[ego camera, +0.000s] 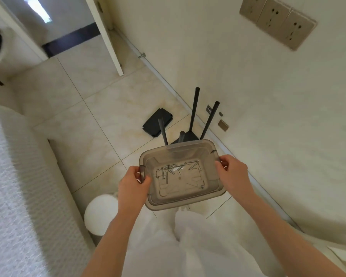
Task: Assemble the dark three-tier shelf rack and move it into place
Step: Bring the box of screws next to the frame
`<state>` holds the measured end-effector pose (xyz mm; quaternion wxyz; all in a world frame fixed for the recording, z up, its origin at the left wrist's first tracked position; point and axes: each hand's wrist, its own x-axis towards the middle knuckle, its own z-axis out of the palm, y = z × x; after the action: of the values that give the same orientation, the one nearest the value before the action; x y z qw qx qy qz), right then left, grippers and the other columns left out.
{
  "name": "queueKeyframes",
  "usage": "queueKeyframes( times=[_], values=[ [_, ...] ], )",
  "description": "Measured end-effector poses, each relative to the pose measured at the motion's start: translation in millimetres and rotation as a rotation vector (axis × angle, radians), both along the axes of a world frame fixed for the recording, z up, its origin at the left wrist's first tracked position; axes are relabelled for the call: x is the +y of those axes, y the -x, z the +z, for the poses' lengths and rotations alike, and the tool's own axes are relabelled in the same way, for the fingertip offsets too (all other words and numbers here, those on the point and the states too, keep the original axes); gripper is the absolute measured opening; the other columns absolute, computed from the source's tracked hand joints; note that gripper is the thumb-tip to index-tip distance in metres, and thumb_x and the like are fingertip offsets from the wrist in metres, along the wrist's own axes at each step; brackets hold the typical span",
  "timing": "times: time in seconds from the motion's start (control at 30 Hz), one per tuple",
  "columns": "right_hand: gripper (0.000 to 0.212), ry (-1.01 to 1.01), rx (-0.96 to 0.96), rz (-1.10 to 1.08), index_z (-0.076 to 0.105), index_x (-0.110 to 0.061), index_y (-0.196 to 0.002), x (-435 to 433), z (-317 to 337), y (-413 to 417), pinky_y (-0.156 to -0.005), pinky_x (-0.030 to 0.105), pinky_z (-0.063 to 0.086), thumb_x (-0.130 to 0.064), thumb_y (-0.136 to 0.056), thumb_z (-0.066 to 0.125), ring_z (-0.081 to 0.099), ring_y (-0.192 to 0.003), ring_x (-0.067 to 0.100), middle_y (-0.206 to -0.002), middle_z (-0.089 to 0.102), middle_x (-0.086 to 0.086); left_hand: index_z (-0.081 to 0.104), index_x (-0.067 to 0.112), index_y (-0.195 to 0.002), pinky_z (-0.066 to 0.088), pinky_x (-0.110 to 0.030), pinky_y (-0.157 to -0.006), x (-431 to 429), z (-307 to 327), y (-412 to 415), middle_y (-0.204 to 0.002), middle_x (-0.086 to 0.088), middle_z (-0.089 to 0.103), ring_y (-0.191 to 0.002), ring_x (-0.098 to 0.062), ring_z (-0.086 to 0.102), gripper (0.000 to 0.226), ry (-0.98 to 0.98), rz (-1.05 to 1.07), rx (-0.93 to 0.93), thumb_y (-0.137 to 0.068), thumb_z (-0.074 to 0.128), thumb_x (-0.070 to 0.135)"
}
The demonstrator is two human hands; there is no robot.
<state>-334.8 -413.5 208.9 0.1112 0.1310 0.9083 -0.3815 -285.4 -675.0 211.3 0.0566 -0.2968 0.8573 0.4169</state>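
- One translucent grey tray [188, 147] of loose metal screws [169, 170], grasped at its ends by left hand [133, 182] and right hand [233, 172].
- Four dark round poles [194, 110]; one flat black panel [157, 122] on glossy tiles [100, 108].

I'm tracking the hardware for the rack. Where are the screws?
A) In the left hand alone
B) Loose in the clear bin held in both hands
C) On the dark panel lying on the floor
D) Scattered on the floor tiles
B: the screws lie loose on the bottom of the bin, which the left hand and right hand grip by its sides.
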Motion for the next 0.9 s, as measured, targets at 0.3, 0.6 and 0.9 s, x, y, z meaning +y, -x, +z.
queueKeyframes(
  times=[0.3,0.6,0.9],
  values=[
    [0.005,-0.007,0.033,-0.213,0.058,-0.024,-0.095,-16.0,7.4,83.4,-0.056,-0.004,0.036,-0.02,-0.097,0.058,0.054,-0.064,-0.002,-0.076,0.058,-0.017,0.054,0.026,-0.09,0.045,-0.017,-0.052,-17.2,-2.1,124.6,-0.077,0.006,0.06,-0.061,-0.008,0.059,0.015,-0.071,-0.174,0.027,-0.092,0.067,0.018],
    [0.009,-0.019,0.014,-0.719,0.063,-0.019,-0.098,-39.6,-0.9,105.4,-0.06,0.011,0.037,-0.019,-0.097,0.054,0.057,-0.075,0.007,-0.08,0.06,-0.011,0.044,0.035,-0.085,0.051,-0.018,-0.06,-22.4,-4.4,235.2,-0.08,0.007,0.058,-0.07,-0.01,0.061,0.028,-0.118,-0.675,0.014,-0.094,0.068,0.023],
    [0.023,-0.029,0.023,-1.102,0.066,-0.014,-0.115,-43.2,-11.9,74.5,-0.073,0.026,0.039,-0.015,-0.094,0.055,0.058,-0.083,0.017,-0.087,0.06,-0.009,0.052,0.029,-0.095,0.051,-0.015,-0.057,12.7,-9.3,267.5,-0.083,0.014,0.06,-0.07,0.01,0.06,0.012,-0.239,-0.911,0.0,-0.097,0.064,0.032]
  ],
)
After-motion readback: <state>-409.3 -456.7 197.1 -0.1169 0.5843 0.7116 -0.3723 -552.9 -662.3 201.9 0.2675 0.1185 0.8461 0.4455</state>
